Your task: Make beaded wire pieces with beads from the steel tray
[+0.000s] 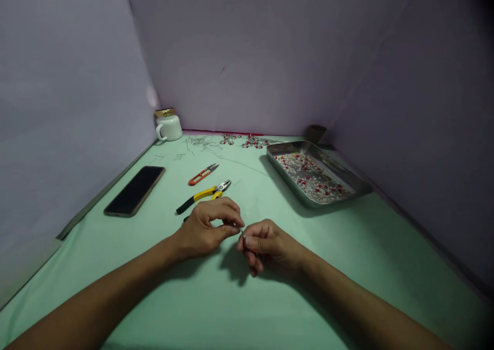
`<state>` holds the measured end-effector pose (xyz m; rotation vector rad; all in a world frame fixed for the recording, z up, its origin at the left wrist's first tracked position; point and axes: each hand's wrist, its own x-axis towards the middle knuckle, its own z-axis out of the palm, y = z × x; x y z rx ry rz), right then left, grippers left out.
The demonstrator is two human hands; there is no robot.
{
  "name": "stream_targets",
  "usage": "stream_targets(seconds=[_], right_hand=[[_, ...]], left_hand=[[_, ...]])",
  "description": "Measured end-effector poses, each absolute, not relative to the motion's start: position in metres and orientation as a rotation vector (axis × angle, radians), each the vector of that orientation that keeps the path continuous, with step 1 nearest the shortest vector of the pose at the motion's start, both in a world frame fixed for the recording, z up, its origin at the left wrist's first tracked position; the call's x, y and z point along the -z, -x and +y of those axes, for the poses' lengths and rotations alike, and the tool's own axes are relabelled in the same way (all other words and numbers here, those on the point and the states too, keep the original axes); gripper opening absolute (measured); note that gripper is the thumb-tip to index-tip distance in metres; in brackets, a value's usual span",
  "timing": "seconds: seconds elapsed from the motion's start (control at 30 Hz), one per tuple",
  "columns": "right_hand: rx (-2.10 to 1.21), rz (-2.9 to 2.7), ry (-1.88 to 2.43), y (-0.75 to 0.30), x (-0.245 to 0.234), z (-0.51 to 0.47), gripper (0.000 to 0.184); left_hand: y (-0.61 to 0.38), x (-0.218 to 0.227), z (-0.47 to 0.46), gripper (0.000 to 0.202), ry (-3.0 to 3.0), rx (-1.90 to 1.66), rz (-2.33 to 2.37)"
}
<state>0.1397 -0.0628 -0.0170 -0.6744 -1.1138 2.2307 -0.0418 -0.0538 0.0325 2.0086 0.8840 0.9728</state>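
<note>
From here I see left forearm [127, 273] and right forearm [347, 293] angled inward, left hand [210, 226] just beside right hand [272, 244], fingers [232, 217] pinched against thumbs [258, 244].

Two hands [204, 231], one small piece [243, 233], one phone [135, 191], one pliers [204, 194], one snips [203, 175], one mug [170, 128], one tray [342, 171], one dark cup [315, 134], two beaded heaps [254, 142], plus uncountably many wires [201, 142] and loose beads [297, 164], are visible.

Dim light leaves the right wall [424, 108] darkest, its edge black. Soft shadows lie beneath the left hand [210, 226], the right hand [272, 244] and the tray [335, 167]. Wide-angle distortion stretches the sides.
</note>
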Motion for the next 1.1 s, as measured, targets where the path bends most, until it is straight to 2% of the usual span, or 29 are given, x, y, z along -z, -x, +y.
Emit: stream_targets(seconds=[0.27, 0.57, 0.9, 1.1], right_hand=[[-2.223, -1.166, 0.668, -0.14, 0.018, -0.062, 0.026], [-1.778, -1.295, 1.004, -0.135, 0.007, -0.062, 0.027], [-1.544, -1.513, 1.11, -0.134, 0.008, -0.065, 0.019], [-1.537, -1.544, 1.109, -0.135, 0.009, -0.065, 0.018]], left_hand=[[0.043, -0.028, -0.052, 0.008, -1.995, -0.954, 0.839], [0.039, -0.03, -0.049, 0.011, -1.668, -0.737, 1.136], [0.033, -0.031, -0.054, 0.016, -1.491, -0.665, 1.232], [0.032, -0.031, -0.054, 0.016, -1.453, -0.67, 1.204]])
